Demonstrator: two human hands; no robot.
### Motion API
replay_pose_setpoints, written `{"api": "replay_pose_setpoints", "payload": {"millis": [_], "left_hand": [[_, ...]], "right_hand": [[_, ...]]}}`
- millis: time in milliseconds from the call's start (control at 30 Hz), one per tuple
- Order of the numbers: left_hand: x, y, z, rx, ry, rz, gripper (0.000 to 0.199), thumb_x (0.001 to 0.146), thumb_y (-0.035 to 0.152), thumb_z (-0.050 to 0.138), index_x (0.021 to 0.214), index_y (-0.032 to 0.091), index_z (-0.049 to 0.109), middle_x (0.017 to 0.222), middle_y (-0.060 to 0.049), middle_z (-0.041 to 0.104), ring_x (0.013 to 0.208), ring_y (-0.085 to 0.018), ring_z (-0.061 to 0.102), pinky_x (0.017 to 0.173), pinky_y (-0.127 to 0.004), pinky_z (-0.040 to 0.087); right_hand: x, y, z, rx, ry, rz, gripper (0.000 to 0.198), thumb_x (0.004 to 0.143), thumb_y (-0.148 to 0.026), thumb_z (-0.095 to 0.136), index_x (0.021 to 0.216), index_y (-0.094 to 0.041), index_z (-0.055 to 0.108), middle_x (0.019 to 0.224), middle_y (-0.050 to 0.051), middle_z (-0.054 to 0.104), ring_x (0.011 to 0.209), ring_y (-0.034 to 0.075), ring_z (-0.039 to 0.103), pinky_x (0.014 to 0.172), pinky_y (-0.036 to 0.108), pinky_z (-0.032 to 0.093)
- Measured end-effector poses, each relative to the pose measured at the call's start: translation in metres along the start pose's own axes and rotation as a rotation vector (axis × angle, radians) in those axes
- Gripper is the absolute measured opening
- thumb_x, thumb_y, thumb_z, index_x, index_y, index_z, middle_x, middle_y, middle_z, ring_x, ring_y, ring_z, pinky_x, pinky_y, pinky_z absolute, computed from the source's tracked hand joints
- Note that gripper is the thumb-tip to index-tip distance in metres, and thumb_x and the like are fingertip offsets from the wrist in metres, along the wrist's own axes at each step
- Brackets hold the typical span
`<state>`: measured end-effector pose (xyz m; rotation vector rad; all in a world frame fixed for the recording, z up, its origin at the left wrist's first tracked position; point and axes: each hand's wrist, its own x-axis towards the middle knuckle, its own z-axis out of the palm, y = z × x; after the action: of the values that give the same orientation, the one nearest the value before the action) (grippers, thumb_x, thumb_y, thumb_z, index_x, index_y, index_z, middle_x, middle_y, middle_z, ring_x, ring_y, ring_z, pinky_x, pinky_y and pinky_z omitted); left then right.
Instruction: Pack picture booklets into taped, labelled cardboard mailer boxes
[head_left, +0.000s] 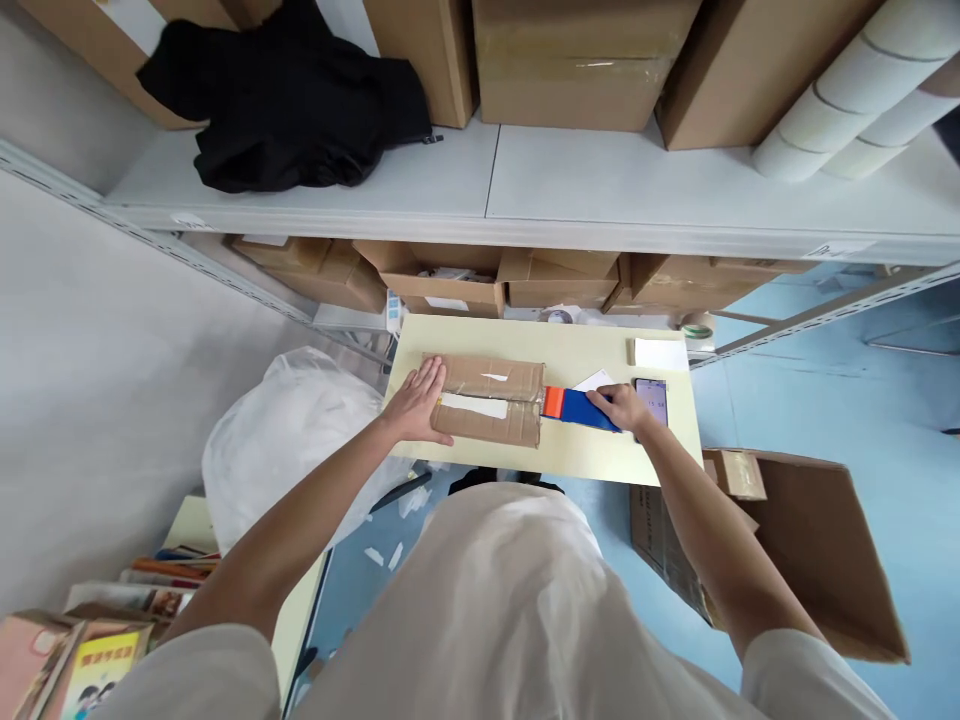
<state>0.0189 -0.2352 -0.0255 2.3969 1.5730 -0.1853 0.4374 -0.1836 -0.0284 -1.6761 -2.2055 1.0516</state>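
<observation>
A white shelving unit [570,170], cartons on both its levels, spans the scene in front of you. Below it, a cream table [585,462] stands before you, its near edge close to your body. An open cardboard carton [817,540] sits on the blue floor by the table's near right corner, while a bulging white plastic bag [285,430] rests beyond the left edge.

A flat cardboard parcel [487,428] with torn white patches lies left of the table's middle, close to the near edge. Your left hand [418,408] is open over the parcel's left end, palm down and fingers spread, grasping nothing. From the right, your right hand [619,406] is closed around one end of a blue-and-orange item [581,410]; its orange end points toward the parcel's right end, though whether the two touch cannot be told.

A phone [654,400] with its screen lit lies near the table's right edge, just beside your right hand. A white pad [660,353] occupies the far right corner, and a small white slip [594,380] shows just beyond the blue-and-orange item, toward the far edge.
</observation>
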Motion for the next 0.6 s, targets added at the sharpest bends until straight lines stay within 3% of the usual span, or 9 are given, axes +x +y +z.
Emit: {"api": "replay_pose_setpoints", "payload": {"millis": [100, 200, 300, 400, 500, 600], "left_hand": [[-0.003, -0.006, -0.005, 0.048, -0.009, -0.092, 0.141, 0.047, 0.077, 0.066, 0.147, -0.004, 0.008, 0.153, -0.031, 0.009, 0.143, -0.043, 0.007, 0.113, -0.056, 0.005], [0.008, 0.019, -0.005, 0.046, -0.016, -0.141, 0.134, 0.054, 0.075, 0.063, 0.147, -0.005, 0.007, 0.153, -0.032, 0.008, 0.143, -0.043, 0.005, 0.113, -0.057, 0.006], [0.031, 0.067, 0.0, 0.003, 0.012, -0.078, 0.128, 0.06, 0.075, 0.059, 0.147, -0.003, 0.007, 0.154, -0.03, 0.003, 0.143, -0.042, 0.0, 0.113, -0.056, 0.005], [0.052, 0.111, 0.003, -0.052, -0.003, 0.104, 0.122, 0.064, 0.074, 0.057, 0.148, 0.0, 0.008, 0.155, -0.027, 0.003, 0.144, -0.039, -0.002, 0.113, -0.054, -0.001], [0.061, 0.129, 0.003, -0.091, -0.011, 0.186, 0.113, 0.07, 0.067, 0.057, 0.149, 0.003, 0.008, 0.156, -0.023, 0.006, 0.145, -0.036, 0.002, 0.114, -0.051, -0.003], [0.061, 0.128, 0.004, -0.088, -0.009, 0.174, 0.107, 0.072, 0.058, 0.059, 0.15, 0.005, 0.006, 0.157, -0.02, 0.008, 0.145, -0.034, 0.002, 0.115, -0.048, -0.002]], "right_hand": [[0.014, -0.014, 0.014, 0.03, 0.013, -0.049, 0.051, 0.083, -0.059, 0.038, 0.05, -0.021, 0.043, 0.049, -0.001, 0.045, 0.05, 0.012, 0.04, 0.054, 0.026, 0.033], [0.021, -0.02, 0.025, 0.061, 0.01, -0.056, 0.05, 0.084, -0.059, 0.036, 0.05, -0.021, 0.041, 0.048, -0.001, 0.044, 0.049, 0.012, 0.039, 0.053, 0.026, 0.032], [0.022, -0.018, 0.033, 0.103, 0.003, -0.061, 0.052, 0.084, -0.06, 0.034, 0.05, -0.021, 0.041, 0.049, -0.001, 0.045, 0.049, 0.012, 0.04, 0.052, 0.026, 0.032], [0.023, -0.014, 0.037, 0.127, 0.0, -0.069, 0.053, 0.084, -0.061, 0.035, 0.05, -0.021, 0.043, 0.049, 0.0, 0.047, 0.049, 0.012, 0.042, 0.053, 0.026, 0.032], [0.022, -0.009, 0.037, 0.143, -0.012, -0.061, 0.054, 0.084, -0.062, 0.035, 0.05, -0.021, 0.043, 0.049, -0.001, 0.046, 0.049, 0.012, 0.042, 0.053, 0.026, 0.032], [0.016, 0.0, 0.031, 0.166, -0.025, -0.07, 0.055, 0.085, -0.063, 0.035, 0.051, -0.02, 0.043, 0.049, -0.001, 0.044, 0.048, 0.011, 0.04, 0.052, 0.025, 0.031]]}}
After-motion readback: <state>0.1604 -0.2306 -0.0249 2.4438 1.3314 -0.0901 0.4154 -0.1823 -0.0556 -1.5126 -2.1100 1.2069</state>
